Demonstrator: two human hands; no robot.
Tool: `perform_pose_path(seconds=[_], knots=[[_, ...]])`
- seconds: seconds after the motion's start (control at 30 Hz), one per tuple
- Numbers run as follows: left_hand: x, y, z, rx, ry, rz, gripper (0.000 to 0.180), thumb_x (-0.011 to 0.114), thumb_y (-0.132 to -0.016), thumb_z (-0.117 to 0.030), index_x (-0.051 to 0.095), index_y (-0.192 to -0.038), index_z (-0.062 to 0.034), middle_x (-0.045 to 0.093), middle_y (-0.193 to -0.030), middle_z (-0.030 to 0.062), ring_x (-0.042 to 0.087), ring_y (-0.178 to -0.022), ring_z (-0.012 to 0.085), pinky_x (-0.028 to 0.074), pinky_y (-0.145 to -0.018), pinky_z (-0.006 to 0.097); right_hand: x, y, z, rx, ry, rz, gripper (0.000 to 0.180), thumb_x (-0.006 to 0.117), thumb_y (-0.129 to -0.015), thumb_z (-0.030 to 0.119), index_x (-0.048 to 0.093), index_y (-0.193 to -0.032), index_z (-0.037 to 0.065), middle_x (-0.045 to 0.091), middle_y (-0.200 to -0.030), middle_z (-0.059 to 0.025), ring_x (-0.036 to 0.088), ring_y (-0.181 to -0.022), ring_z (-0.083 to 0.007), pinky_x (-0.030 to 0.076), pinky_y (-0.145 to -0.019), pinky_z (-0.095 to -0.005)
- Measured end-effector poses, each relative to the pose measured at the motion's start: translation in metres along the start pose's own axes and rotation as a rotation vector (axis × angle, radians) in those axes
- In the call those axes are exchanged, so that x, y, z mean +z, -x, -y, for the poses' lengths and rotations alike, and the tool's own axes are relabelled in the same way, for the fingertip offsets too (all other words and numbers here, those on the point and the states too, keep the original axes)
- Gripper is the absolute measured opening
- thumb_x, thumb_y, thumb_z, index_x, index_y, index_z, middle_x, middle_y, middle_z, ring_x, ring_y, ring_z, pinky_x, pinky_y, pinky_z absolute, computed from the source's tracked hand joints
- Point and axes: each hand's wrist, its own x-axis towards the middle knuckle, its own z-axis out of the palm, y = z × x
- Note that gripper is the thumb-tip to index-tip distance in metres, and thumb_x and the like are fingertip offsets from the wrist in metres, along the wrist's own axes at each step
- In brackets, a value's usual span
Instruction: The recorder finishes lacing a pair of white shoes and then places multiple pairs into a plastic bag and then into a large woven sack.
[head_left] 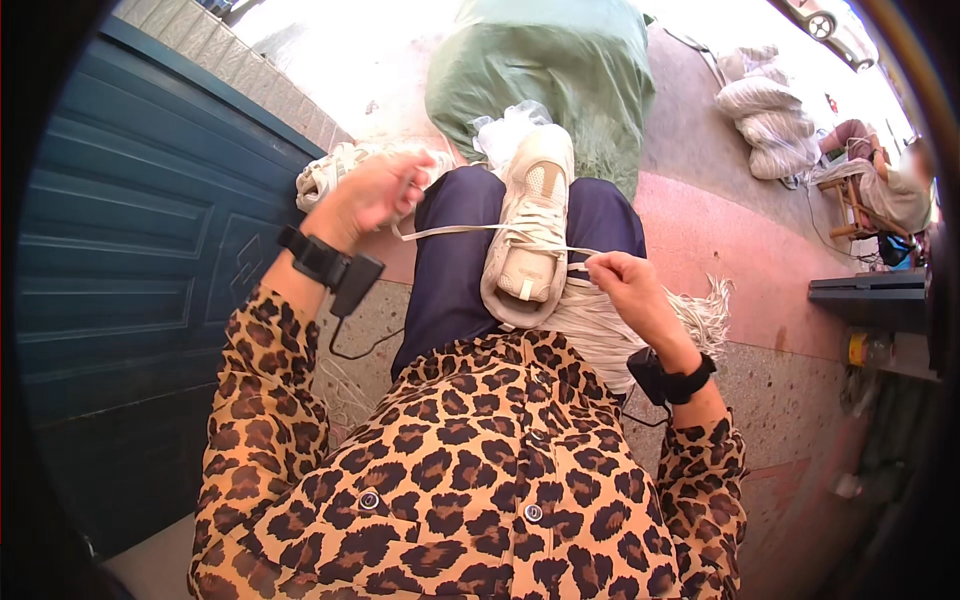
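A cream-white sneaker [530,215] lies on my lap, heel toward me, toe pointing away. A white shoelace [455,231] runs through its eyelets and stretches out to both sides. My left hand [375,195] is raised to the left of the shoe, fingers closed on the left lace end, pulling it taut. My right hand [622,278] sits just right of the heel, pinching the right lace end. A bundle of loose white laces [640,325] rests on my right thigh under that hand. Both wrists carry black strapped devices.
Another white sneaker [325,175] lies on the floor behind my left hand. A large green sack [545,70] stands ahead. A dark blue metal door [140,230] fills the left. White bundles [765,115] and a seated person [895,185] are at the far right.
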Motion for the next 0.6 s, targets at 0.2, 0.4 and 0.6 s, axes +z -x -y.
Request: perform_pose_path(seconds=[0.2,0.4,0.6], knots=[[0.066,0.016,0.052,0.054,-0.445,0.165,0.019,0.050,-0.090,-0.022,0.059,-0.091,-0.0048,0.050,-0.065,-0.0055,0.044,-0.052,0.0023,0.035,-0.046,0.016,0.029,-0.009,-0.011,-0.255,0.327,-0.230,0.016,0.052,-0.082,0.013,0.058,-0.080,-0.001,0.059,-0.078,-0.0182,0.057,-0.075,-0.0337,0.044,-0.067,-0.0397],[0.068,0.021,0.073,0.147,-0.474,0.056,0.019,0.053,-0.088,-0.017,0.061,-0.094,-0.0009,0.056,-0.075,-0.0028,0.046,-0.065,0.0008,0.039,-0.057,0.016,0.047,-0.012,-0.003,-0.398,0.694,-0.288,0.006,0.053,-0.076,0.011,0.055,-0.073,0.006,0.056,-0.072,-0.0111,0.056,-0.073,-0.0255,0.039,-0.068,-0.0379],[0.061,0.018,0.089,0.284,-0.652,-0.015,0.021,0.056,-0.085,-0.018,0.062,-0.092,0.0012,0.059,-0.079,-0.0002,0.051,-0.073,0.0055,0.043,-0.065,0.022,0.046,-0.014,-0.001,-0.447,0.892,-0.283,0.005,0.056,-0.072,0.012,0.057,-0.076,0.009,0.056,-0.072,-0.0041,0.055,-0.073,-0.0184,0.035,-0.070,-0.0335]])
